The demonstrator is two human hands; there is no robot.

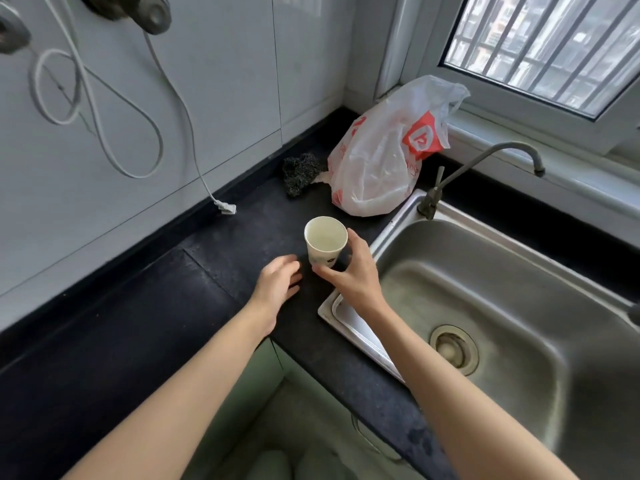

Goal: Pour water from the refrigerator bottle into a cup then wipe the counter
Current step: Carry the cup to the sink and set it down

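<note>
Cup: white paper cup [325,241] with a dark print low on its side, upright on the dark counter [173,296], just beside the left rim of the sink [485,306]; whether it holds water cannot be told.
Right hand: right hand [353,271] curls round the cup's lower half, thumb on the near side, fingers on the sink side.
Left hand: left hand [277,280] released, fingers loosely spread, lying low over the counter just left of the cup, not touching it.
Counter edge: front edge runs diagonally from lower left toward the sink's near corner; both forearms cross it.
Open room: a bare stretch of counter lies left of the hands, reaching back to the wall.
Back corner: white and red plastic bag [388,157] slumps against the window sill, its base near the sink's far-left corner; a dark scrubbing pad [299,174] lies just left of it.
Cable: white cable [104,109] loops down the wall, its plug [227,207] resting on the counter at the wall's foot, well apart from the cup.
Faucet: slim curved faucet [485,168] rises from the sink's back rim, spout arching right.
</note>
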